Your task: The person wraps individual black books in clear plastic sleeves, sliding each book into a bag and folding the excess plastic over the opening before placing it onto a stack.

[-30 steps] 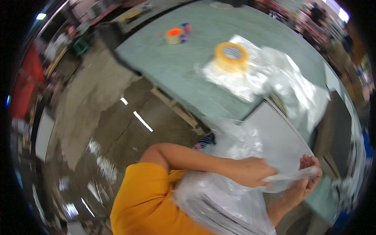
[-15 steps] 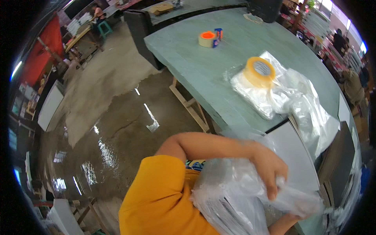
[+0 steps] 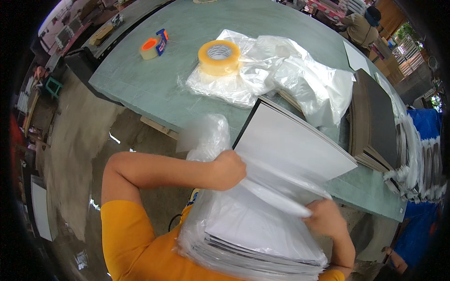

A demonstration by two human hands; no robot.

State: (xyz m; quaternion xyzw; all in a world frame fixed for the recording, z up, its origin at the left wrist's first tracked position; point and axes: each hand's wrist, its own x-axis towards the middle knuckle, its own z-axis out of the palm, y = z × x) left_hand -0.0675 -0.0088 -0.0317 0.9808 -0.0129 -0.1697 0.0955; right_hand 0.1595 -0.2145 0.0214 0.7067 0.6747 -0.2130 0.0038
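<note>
My left hand is closed in a fist on one side of a clear plastic bag, whose bunched film rises behind my wrist. On the other side my right hand pinches the bag's edge, so a fold of film stretches between both hands. Inside the bag, a stack of flat sheets lies against my body. Just beyond my hands, white boards with dark edges tilt over the table edge, their near part behind the film.
On the green table are a yellow tape roll atop loose clear plastic bags, and a smaller tape roll with a blue-orange dispenser. Dark boards are stacked at right, beside wrapped bundles. A person is beyond.
My view has swung right. My hands, earlier close together on the bunched film, are now apart with the bag's edge spread between them. The stack inside now shows more fully.
</note>
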